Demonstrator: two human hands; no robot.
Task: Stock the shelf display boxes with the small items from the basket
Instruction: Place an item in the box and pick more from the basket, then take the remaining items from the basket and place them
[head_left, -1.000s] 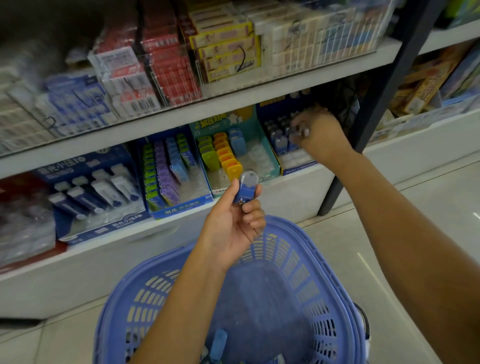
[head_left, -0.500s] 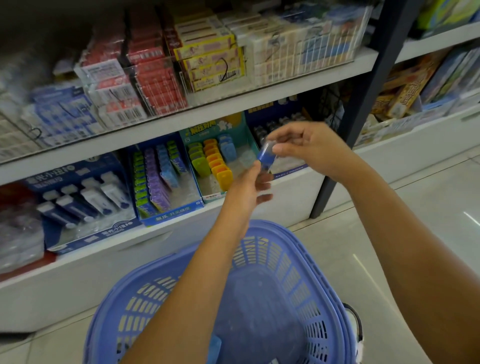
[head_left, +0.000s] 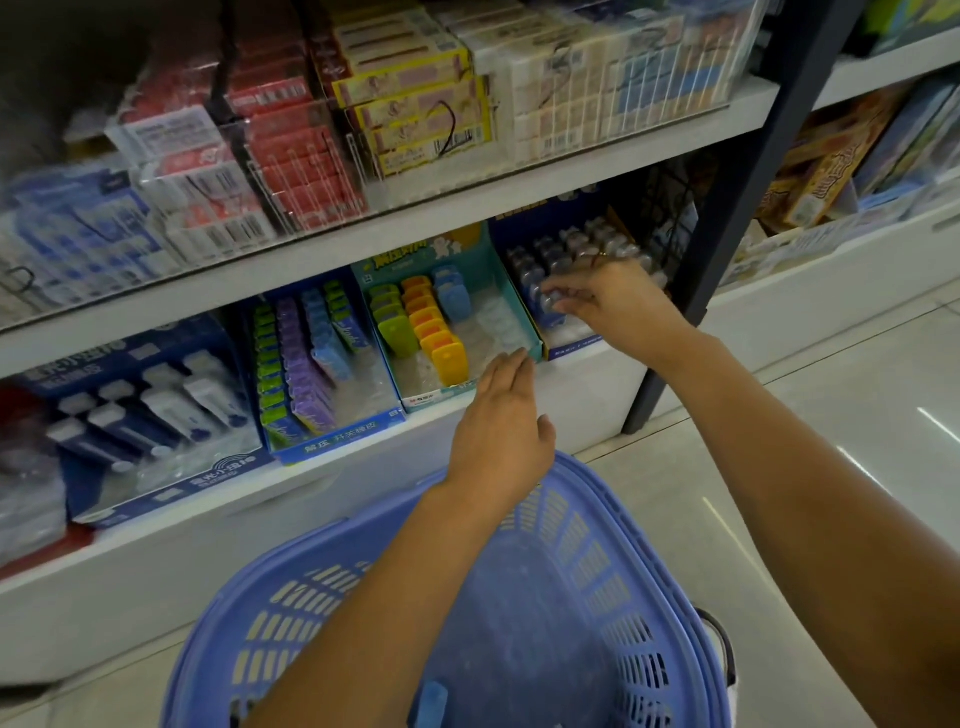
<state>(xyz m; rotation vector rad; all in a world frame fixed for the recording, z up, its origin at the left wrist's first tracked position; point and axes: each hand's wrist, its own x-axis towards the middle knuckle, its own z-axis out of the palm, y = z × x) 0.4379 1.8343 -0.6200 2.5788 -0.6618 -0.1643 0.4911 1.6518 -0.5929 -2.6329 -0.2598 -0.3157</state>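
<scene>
Label (head_left: 317, 448) "解压" on blue display box (head_left: 385, 417), right hand (head_left: 623, 306) around small item (head_left: 546, 305)

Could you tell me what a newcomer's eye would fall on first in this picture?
The big lavender basket fills the bottom foreground, below the lower shelf. Above it, the right hand pinches a small item at the dark blue display box on the right. The open left hand hovers before the teal display box, which holds bright yellow, orange and green items.
</scene>
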